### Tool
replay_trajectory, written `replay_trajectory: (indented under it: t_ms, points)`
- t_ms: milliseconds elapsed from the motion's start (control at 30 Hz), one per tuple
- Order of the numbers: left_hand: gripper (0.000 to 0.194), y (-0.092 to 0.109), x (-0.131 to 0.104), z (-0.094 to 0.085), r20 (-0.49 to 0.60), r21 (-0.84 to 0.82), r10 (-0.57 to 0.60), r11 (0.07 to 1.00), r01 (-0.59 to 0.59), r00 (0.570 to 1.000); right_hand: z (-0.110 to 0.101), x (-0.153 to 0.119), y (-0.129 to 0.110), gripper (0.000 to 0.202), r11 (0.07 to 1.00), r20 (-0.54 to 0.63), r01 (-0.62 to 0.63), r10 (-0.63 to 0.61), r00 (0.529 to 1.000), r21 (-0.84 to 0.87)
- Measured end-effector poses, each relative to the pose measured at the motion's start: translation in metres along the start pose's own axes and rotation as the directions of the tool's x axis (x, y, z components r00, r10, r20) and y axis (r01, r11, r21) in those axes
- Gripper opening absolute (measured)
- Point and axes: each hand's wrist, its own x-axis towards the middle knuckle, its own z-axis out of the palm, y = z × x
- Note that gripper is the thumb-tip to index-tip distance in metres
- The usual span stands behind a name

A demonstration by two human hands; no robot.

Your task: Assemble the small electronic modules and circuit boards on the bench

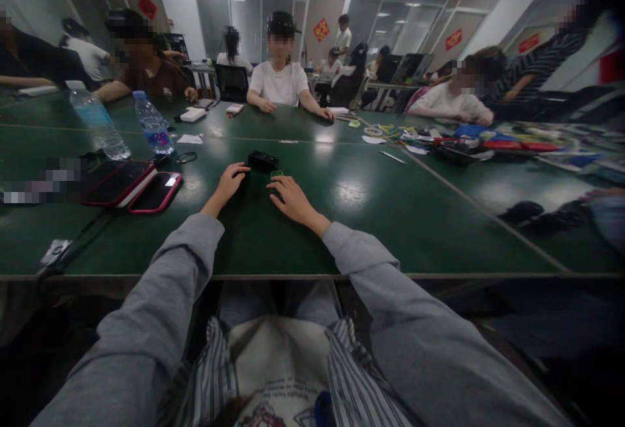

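My left hand (231, 185) rests on the green table, fingers loosely bent and thumb apart. A dark patch lies under its fingertips; whether this is an object or shadow I cannot make out. Just beyond the fingertips sits a small black box (263, 161). My right hand (293, 200) hovers or rests low over the table with its fingers spread. At its fingertips is a small see-through piece with a green outline (276, 174), partly covered by the fingers. Neither hand visibly grips anything.
Left of me lie a red-edged phone (156, 192), a red-edged tablet-like case (117, 183) and two water bottles (153, 124). A pen (393, 157) lies at right, before a pile of cables and tools (469, 144). Across the table sits a person in white (280, 82).
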Motion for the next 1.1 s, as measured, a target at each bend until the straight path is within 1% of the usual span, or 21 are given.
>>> replay_trajectory:
  t_ms: [567,767,1100]
  points:
    - [0.027,0.004,-0.0002,-0.0002,-0.005,0.009,-0.01,1.0,0.01,1.0,0.0031,-0.0021,0.0021,0.034,1.0,0.022,0.002,-0.002,1.0,0.009]
    - [0.027,0.0038,-0.0001,0.0006,-0.006,0.015,0.001,1.0,-0.001,1.0,0.0027,-0.0016,0.0012,0.034,1.0,0.029,-0.004,0.004,1.0,0.005]
    - [0.027,0.0047,-0.0008,0.0011,0.025,0.045,0.029,0.999,-0.031,0.999,0.0009,-0.0024,-0.0012,0.034,1.0,0.03,-0.004,0.004,1.0,0.007]
